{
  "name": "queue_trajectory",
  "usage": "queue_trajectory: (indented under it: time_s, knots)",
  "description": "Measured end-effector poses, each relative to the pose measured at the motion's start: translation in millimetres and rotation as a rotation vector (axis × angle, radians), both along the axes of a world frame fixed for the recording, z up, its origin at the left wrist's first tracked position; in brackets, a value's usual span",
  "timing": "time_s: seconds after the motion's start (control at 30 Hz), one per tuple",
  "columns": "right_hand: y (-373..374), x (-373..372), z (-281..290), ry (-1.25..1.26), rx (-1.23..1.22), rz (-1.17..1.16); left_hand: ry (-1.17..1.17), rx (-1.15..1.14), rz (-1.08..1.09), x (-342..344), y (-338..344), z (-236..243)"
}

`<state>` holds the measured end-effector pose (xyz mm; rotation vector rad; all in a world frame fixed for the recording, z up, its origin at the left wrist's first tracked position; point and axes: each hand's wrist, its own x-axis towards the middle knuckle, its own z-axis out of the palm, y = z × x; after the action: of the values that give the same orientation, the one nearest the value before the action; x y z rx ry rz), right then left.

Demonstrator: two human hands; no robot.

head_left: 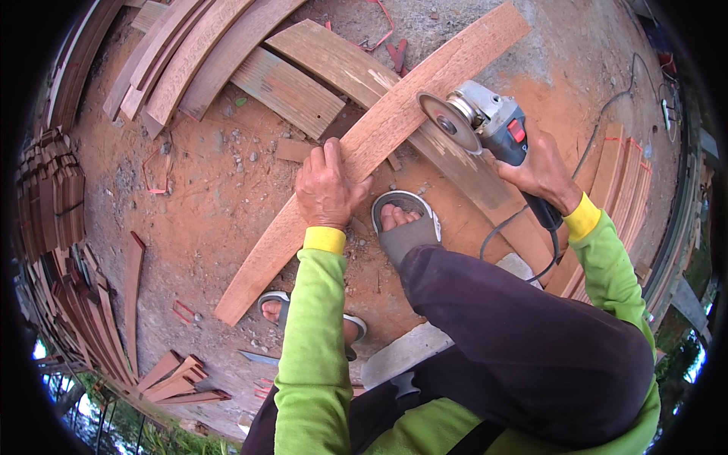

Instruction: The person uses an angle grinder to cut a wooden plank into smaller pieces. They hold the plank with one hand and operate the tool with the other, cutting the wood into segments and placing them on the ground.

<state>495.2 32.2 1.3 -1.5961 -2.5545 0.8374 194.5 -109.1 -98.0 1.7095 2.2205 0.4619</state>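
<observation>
A long reddish wooden plank (436, 76) runs diagonally from the lower left to the upper right, lying across a weathered board (462, 174). My left hand (328, 183) is closed on this plank near its middle, fingers over the far edge. My right hand (538, 167) grips a blue and grey angle grinder (500, 125) with a red switch, its disc (447, 121) beside the plank's right edge; whether they touch I cannot tell. The grinder's black cord (553, 258) hangs below my right hand. My sandalled foot (409, 227) is just under the plank's right side.
Stacked planks (197, 53) lie at the upper left, with bundled wood (53, 197) and loose strips (95, 318) along the left. More planks (622, 182) lie at the right near a cable with a power strip (666, 114). A concrete slab (406, 353) sits below my raised knee.
</observation>
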Motion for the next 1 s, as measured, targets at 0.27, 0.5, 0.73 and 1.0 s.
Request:
queue_trajectory:
  time_s: [0.27, 0.5, 0.73, 1.0]
  knots:
    - [-0.4, -0.8, -0.2, -0.008, -0.007, -0.006, 0.018, 0.009, 0.004, 0.1, -0.3, 0.3]
    - [-0.1, -1.8, 1.0, -0.026, 0.009, -0.005, 0.013, 0.004, 0.000, 0.5, 0.4, 0.2]
    - [-0.5, -4.1, 1.9, -0.005, 0.004, -0.016, 0.012, -0.010, -0.003, -0.2, -0.5, -2.3]
    - [-0.4, -6.6, 2.4, -0.013, 0.001, -0.018, 0.007, -0.011, 0.003, -0.2, -0.5, -1.4]
